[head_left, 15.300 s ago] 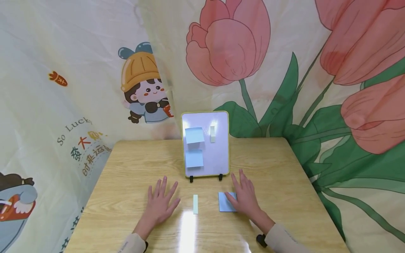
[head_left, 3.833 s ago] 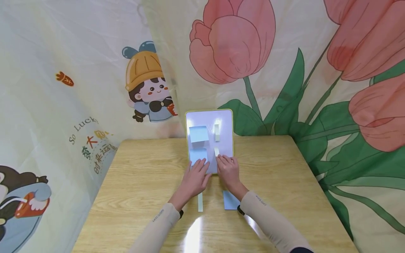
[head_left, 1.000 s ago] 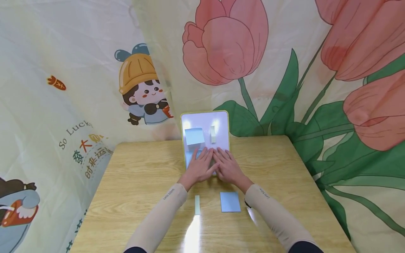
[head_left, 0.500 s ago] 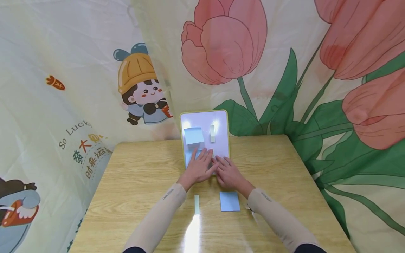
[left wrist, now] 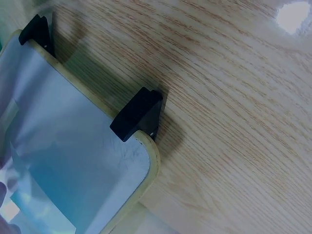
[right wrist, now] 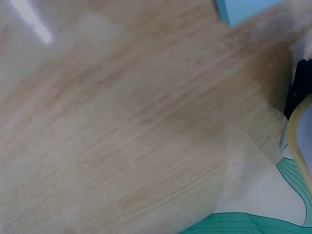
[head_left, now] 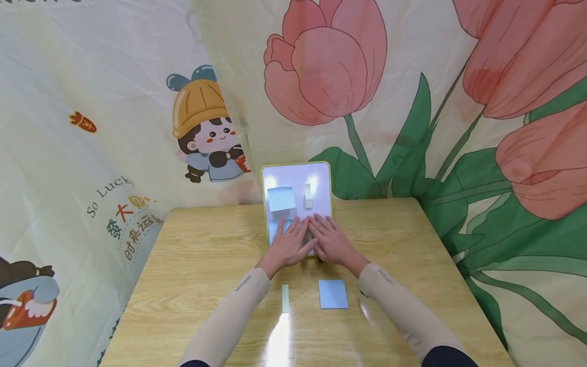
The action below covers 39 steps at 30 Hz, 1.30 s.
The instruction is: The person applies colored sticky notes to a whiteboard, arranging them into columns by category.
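Note:
A small whiteboard (head_left: 321, 178) with a yellow rim stands upright at the back of the table. On its face are a blue sticky note (head_left: 282, 199), a lower blue sticky note (head_left: 273, 228) partly covered by fingers, and a narrow pale sticky strip (head_left: 308, 196). My left hand (head_left: 288, 247) lies with straight fingers over the board's lower middle. Beside it, my right hand (head_left: 335, 244) reaches over the lower right, its fingers straight and their tips close to the left hand's. The board area beneath both hands is hidden.
A blue sticky pad (head_left: 333, 294) and a pale green pad of narrow strips (head_left: 285, 298) lie on the wooden table (head_left: 206, 255) in front of the board. Black feet (left wrist: 136, 114) carry the board. A printed cloth (head_left: 137, 102) hangs behind.
Both hands went from the table to the board. A second pale strip, visible low on the board earlier, is now covered. Since half a second ago, the right fingers have straightened and slid up.

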Each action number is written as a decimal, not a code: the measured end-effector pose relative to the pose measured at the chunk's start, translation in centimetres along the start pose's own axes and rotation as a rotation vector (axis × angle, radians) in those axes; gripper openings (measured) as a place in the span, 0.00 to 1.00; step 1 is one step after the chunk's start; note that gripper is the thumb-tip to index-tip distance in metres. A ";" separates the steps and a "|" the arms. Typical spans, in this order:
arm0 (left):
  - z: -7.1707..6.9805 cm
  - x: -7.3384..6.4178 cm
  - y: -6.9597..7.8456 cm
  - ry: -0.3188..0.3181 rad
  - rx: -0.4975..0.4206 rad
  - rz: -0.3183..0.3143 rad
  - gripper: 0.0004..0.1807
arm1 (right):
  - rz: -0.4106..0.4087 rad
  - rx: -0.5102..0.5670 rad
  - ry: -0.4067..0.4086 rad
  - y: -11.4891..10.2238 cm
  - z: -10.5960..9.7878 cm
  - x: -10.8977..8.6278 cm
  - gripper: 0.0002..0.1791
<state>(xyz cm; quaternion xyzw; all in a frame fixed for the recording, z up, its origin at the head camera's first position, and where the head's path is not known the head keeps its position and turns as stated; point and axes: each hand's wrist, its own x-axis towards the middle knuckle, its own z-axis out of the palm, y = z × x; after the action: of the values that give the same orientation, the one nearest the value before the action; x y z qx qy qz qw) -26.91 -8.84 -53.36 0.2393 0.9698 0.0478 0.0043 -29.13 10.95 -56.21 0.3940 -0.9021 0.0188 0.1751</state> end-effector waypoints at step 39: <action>0.0 -0.1 0.1 -0.039 0.184 0.014 0.46 | -0.012 -0.062 -0.030 0.4 0.3 -0.9 0.35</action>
<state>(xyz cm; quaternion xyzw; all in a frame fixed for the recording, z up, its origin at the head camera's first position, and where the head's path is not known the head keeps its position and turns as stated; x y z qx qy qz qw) -26.77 -8.79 -53.35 0.2461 0.9682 -0.0461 0.0007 -28.91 11.81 -56.74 0.3939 -0.9024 -0.0162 0.1739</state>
